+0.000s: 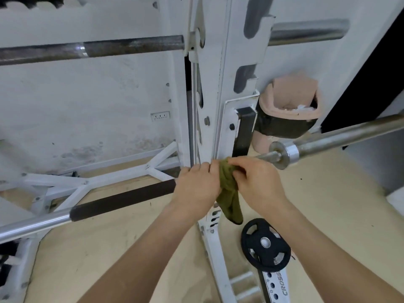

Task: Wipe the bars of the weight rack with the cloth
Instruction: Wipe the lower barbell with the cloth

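The green cloth [229,189] hangs bunched between both hands, over the lower bar [122,199] where it meets the white rack upright [220,88]. Right hand [253,180] fingers pinch its top; left hand [197,184] fingers curl closed beside it. The bar's long axis runs leftward from the left-hand fingers, nearer that hand.
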The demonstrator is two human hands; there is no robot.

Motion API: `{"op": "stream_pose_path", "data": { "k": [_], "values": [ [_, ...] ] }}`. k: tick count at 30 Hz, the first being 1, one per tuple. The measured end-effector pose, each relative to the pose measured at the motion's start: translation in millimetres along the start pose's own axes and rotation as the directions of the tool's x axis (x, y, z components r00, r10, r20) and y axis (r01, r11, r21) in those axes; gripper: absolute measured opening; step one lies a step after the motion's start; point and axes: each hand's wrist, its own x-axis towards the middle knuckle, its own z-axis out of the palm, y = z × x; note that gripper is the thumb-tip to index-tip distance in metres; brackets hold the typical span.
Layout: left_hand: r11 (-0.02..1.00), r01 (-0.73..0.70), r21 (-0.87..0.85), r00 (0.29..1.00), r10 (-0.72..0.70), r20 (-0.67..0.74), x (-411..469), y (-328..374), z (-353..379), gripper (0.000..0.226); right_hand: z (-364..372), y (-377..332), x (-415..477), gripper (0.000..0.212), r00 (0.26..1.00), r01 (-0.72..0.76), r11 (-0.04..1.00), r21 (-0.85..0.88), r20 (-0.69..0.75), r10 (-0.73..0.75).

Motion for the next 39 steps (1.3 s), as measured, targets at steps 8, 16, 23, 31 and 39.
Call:
{"op": "stream_pose_path", "data": {
  "k": [8,16,23,31,39],
  "values": [
    [0.475,-0.07,-0.877,0.93,-0.286,-0.23,5.2,15.9,-87.8,0.019,-73.8,-19.8,11.6,0.043,0.995,-0.033,0.401,0.916,-0.01,0.104],
    [0.207,-0.043,-0.977,0.996,-0.067,-0.058,10.7,14.9,-81.4,0.024,-79.6,6.2,21.8,0.027,0.86,0.081,0.719,0.69,-0.413,0.3],
    [0.881,0.254,-0.4,0.966,-0.207,0.158,16.7,6.5,-15.1,0.028,-127.2,45.8,43.3,0.022,0.71,0.217,0.737,0.64,-0.622,0.331],
    [0.925,0.119,-0.362,0.988,-0.145,-0.046,25.6,18.8,-14.6,0.023,-28.4,69.8,7.9,0.027,0.992,0.046,0.981,-0.189,-0.109,-0.067],
    [0.71,0.003,-0.704,0.988,-0.11,-0.107,22.4,50.8,-37.4,0.027,-61.0,92.4,-45.1,0.037,0.884,-0.399,0.758,0.515,-0.004,0.468]
  ]
}}
